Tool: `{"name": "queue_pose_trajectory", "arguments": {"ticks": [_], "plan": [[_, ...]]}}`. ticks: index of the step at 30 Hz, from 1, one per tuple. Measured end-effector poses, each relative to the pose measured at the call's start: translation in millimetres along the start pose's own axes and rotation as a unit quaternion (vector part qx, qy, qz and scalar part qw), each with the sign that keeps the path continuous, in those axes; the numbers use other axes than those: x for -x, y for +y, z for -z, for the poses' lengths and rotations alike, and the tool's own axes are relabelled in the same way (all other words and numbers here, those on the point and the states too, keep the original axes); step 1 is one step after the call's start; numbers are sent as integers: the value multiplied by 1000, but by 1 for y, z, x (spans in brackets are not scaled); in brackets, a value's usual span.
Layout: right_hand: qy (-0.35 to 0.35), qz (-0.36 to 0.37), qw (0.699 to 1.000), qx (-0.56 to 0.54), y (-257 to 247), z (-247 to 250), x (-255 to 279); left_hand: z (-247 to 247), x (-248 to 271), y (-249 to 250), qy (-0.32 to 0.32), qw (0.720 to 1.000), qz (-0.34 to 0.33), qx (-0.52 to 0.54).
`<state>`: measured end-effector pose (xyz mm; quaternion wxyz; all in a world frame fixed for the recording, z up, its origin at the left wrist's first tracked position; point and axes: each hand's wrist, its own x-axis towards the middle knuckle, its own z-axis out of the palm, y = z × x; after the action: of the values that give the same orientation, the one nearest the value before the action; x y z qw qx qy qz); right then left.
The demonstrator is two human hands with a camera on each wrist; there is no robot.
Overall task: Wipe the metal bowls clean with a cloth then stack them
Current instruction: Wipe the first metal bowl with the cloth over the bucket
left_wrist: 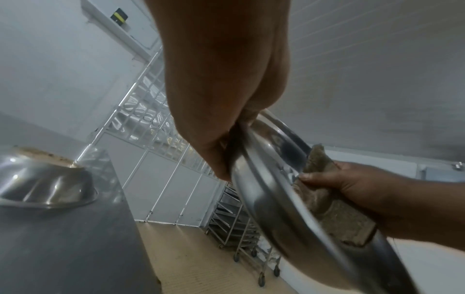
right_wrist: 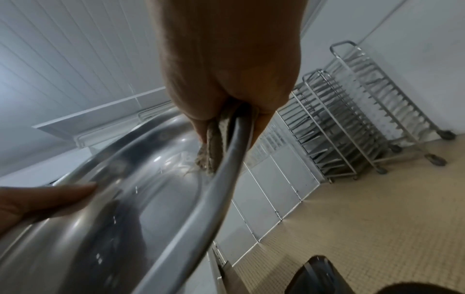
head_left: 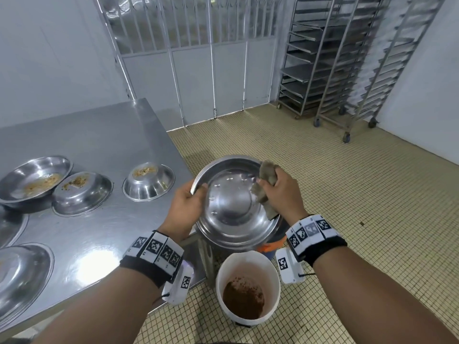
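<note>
I hold a large metal bowl (head_left: 231, 202) tilted toward me, off the table's right edge and above the buckets. My left hand (head_left: 188, 202) grips its left rim (left_wrist: 254, 169), thumb inside. My right hand (head_left: 280, 192) grips a brownish cloth (head_left: 267, 180) folded over the right rim (right_wrist: 226, 157), with part of the cloth inside the bowl (left_wrist: 327, 201). The bowl's inside looks shiny. Several bowls lie on the steel table: one upright with food residue (head_left: 34, 180), and two upside down with residue on their bases (head_left: 82, 192), (head_left: 148, 181).
The steel table (head_left: 99, 135) fills the left; more upturned bowls (head_left: 19, 276) lie at its near left. A white bucket (head_left: 248, 286) with brown waste stands on the tiled floor below my hands. Wheeled tray racks (head_left: 347, 60) stand far right by a barred gate (head_left: 198, 58).
</note>
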<state>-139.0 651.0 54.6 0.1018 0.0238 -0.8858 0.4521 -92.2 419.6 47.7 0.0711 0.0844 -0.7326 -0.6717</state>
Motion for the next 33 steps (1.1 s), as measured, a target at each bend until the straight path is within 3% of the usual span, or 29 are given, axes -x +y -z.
{"name": "queue_pose_trajectory", "arguments": {"ticks": [4,7,13,19,25,33], "plan": [[44,-76,993,-74,9,-12,10,-6,-1,10,35,997,2,74],[47,-128,985,-104,17,-21,13,-8,-2,8,41,998,-18,33],[67,-73,992,-76,0,1,-2,-12,-5,12,28,998,-52,-29],[65,-146,978,-135,13,-20,19,-11,-8,6,61,997,-47,-3],[40,-71,994,-67,1,8,-1,-16,0,11,22,996,-56,-62],[37,-120,990,-67,15,-11,12,-9,-3,2,32,997,-53,-53]]}}
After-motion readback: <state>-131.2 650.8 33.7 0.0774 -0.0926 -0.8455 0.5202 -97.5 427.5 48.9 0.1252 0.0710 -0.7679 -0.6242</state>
